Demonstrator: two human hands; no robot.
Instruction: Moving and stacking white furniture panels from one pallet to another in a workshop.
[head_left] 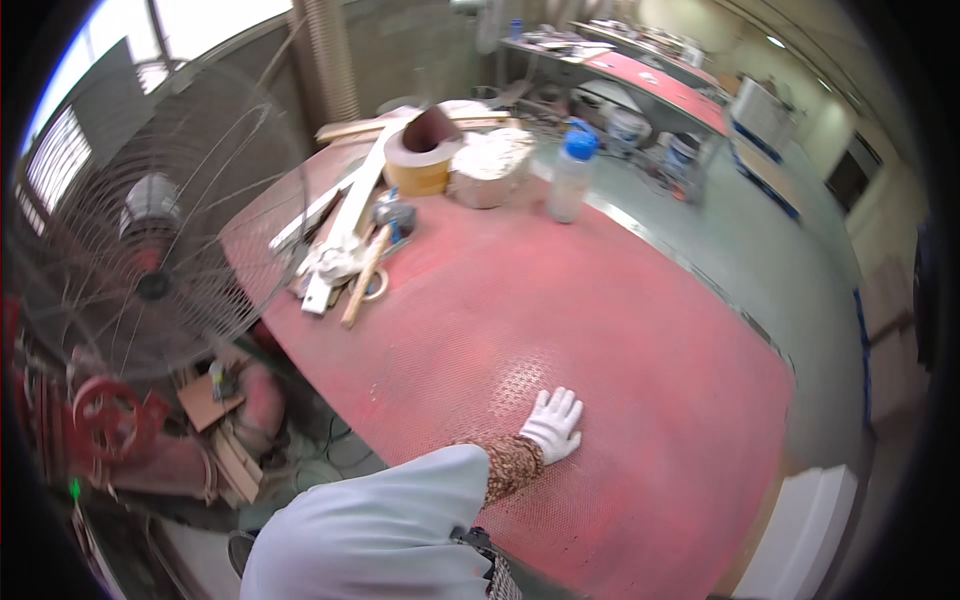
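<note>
Left hand (553,423), white glove, lies flat on the red table (620,330), grip spread, holding nothing. Right hand out of sight. Well apart at the far end: wood strips (345,225), tape roll (420,160), plastic bottle (572,175). Cage fan (140,240) stands off the left edge.

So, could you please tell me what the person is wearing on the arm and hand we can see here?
One hand shows, in a white knitted work glove. Above the wrist comes a brown patterned cuff, and over that a loose, pale grey-blue sleeve covering the rest of the arm. Which hand it is cannot be told for sure; the other hand is out of the picture.
</note>
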